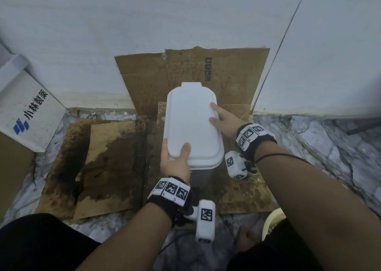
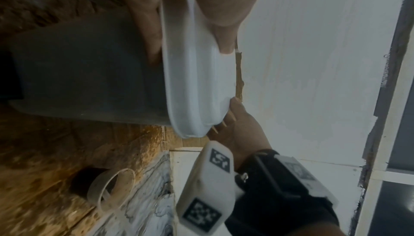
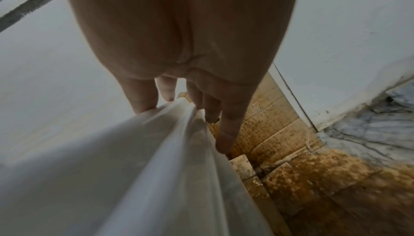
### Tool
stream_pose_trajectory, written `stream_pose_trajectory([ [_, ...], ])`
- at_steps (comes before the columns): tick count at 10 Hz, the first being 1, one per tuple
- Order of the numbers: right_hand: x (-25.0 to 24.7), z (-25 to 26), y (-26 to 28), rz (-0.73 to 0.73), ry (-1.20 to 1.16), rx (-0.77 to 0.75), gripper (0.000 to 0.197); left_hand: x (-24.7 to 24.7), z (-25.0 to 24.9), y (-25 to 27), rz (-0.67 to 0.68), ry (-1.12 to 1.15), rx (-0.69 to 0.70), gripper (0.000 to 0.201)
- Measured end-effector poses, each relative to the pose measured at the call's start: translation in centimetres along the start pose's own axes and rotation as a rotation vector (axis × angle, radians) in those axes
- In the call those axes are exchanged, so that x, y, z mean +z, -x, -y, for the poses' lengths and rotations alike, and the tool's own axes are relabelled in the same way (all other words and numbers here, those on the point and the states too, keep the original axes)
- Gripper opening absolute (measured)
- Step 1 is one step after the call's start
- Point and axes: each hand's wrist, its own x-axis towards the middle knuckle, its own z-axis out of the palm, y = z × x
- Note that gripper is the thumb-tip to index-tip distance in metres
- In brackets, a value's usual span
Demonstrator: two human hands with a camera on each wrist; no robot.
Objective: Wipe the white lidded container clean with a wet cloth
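Note:
The white lidded container (image 1: 191, 124) stands upright on stained cardboard, its lid on and its greyish body (image 2: 89, 71) below. My left hand (image 1: 175, 159) grips the lid's near left corner, with the thumb (image 2: 219, 18) on top and the fingers under the rim. My right hand (image 1: 223, 120) holds the lid's right edge (image 3: 134, 169). There the thumb (image 3: 143, 98) lies on top and the other fingers (image 3: 224, 133) reach down over the rim. No cloth shows in any view.
Wet, brown-stained cardboard sheets (image 1: 115, 167) cover a marble floor (image 1: 329, 147) in a corner of white walls. A white box with a blue logo (image 1: 26, 114) leans at the left. A cream round object (image 1: 274, 221) sits by my right knee, and a tape-like ring (image 2: 109, 186) lies on the cardboard.

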Motion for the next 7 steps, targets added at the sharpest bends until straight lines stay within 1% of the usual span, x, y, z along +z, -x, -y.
stream_pose_trajectory([
  [2, 1.7, -1.3, 2.7, -0.048, -0.068, 0.034, 0.061, -0.1, -0.6, 0.1, 0.044, -0.081, -0.012, 0.073],
  [3, 3.2, -1.4, 4.6, -0.08, -0.126, 0.048, 0.061, -0.6, -0.9, 0.4, 0.076, -0.177, 0.018, 0.078],
  [4, 4.6, -1.8, 6.8, -0.09, -0.187, 0.041, 0.061, -1.0, -1.7, 0.6, 0.152, -0.305, 0.02, 0.08],
  [5, 5.1, -1.8, 9.3, -0.108, -0.19, 0.024, 0.059, -1.9, -3.2, 0.9, 0.277, -0.436, -0.01, 0.08],
  [6, 5.6, -1.6, 11.8, -0.088, -0.179, -0.001, 0.058, -3.6, -2.9, -0.6, 0.353, -0.661, 0.006, 0.089],
  [7, 5.8, -1.6, 13.0, -0.115, -0.155, -0.002, 0.06, -4.3, -4.7, 0.1, 0.365, -0.877, 0.111, 0.089],
])
